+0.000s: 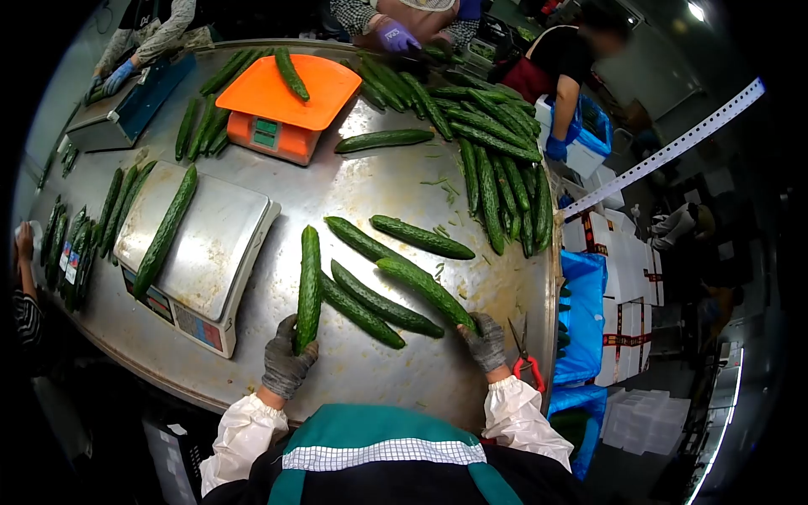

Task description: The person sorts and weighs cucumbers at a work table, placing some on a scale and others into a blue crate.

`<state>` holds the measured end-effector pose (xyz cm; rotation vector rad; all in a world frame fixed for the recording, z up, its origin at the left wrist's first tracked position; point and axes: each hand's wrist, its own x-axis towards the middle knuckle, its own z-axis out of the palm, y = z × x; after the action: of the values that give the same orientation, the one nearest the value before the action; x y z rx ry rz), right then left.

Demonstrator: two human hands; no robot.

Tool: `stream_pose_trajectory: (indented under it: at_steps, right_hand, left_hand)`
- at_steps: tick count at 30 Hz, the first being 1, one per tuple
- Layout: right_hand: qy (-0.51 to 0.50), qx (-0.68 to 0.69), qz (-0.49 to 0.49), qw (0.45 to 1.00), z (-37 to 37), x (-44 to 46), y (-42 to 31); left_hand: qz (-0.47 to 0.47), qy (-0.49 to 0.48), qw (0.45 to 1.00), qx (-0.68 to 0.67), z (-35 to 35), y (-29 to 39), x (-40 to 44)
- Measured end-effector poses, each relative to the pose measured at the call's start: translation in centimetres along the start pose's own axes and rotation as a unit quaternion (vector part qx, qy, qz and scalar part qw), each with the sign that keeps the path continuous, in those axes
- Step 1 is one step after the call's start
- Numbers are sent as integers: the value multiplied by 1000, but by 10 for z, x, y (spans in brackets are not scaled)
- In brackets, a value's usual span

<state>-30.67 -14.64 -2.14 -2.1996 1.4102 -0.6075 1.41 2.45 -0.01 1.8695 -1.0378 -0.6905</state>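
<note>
My left hand [288,360], in a grey glove, is closed around the lower end of a long cucumber [310,282] that points away from me. In my right hand [485,343], also gloved, is the near end of another cucumber [425,290], slanting up to the left. Between the hands, two cucumbers lie side by side, a left one [360,313] and a right one [387,305]. Just beyond them rest a slanted cucumber [358,238] and a separate cucumber [421,236]. Red-handled scissors [527,358] lie right of my right hand.
A silver scale [198,240] with one cucumber on it stands at left. Behind it is an orange scale [290,88], also bearing a cucumber. A cucumber pile [492,135] covers the far right. Blue-lined boxes [582,316] stand beyond the right edge. Other people work around the table.
</note>
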Motion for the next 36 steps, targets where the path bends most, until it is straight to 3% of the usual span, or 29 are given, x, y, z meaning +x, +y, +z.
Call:
stream_pose_trajectory:
  at_steps: [2, 6, 8, 10, 12, 14, 16, 17, 19, 22, 25, 26, 28, 30, 32, 34, 36]
  right_hand:
    - [1, 10, 2, 1000, -7, -4, 2]
    - [4, 35, 112, 993, -19, -33, 26]
    - [14, 75, 216, 973, -25, -43, 21]
    - [10, 13, 229, 973, -22, -54, 14]
    - [7, -157, 182, 971, -18, -57, 6]
    - [-2, -165, 170, 972, -19, -52, 0]
    - [-97, -145, 200, 964, -26, -36, 0]
    - [-164, -214, 244, 931, -40, -5, -25]
    - [59, -242, -46, 967, -22, 24, 22]
    - [63, -208, -174, 960, -15, 147, -33]
    - [-45, -236, -198, 950, 35, 263, -68]
    - [-43, -313, -229, 921, 58, 295, -73]
    - [-147, -420, -185, 876, 95, 347, -93]
    - [-126, -406, -203, 882, 119, 378, -105]
    - [-224, -433, -153, 860, 119, 393, -126]
    - [-193, -421, -192, 865, 121, 407, -106]
    - [-166, -482, -329, 795, 102, 399, -113]
  left_hand:
    - [25, 15, 999, 23, -1, -7, -2]
    - [32, 36, 997, 56, 6, -30, -3]
    - [17, 41, 997, 70, 12, -40, 1]
    - [-1, 44, 995, 87, 17, -44, 3]
    - [14, 61, 994, 95, 18, -43, 9]
    - [12, 66, 993, 98, 17, -39, 13]
    - [12, 69, 992, 101, 16, -39, 14]
    - [8, 66, 993, 93, 16, -40, 15]
    - [0, 67, 994, 84, 15, -40, 15]
    - [-8, 67, 997, 47, 10, -33, 15]
    - [-10, 71, 995, 63, 5, -32, 5]
    - [-31, 60, 996, 54, 4, -30, 2]
    - [-59, 60, 995, 49, 4, -30, -8]
    - [-77, 17, 994, 80, 2, -34, -16]
    - [-72, 18, 994, 74, 3, -30, -18]
    - [-79, 15, 990, 114, 5, -29, -22]
    - [-86, 7, 992, 89, 5, -28, -20]
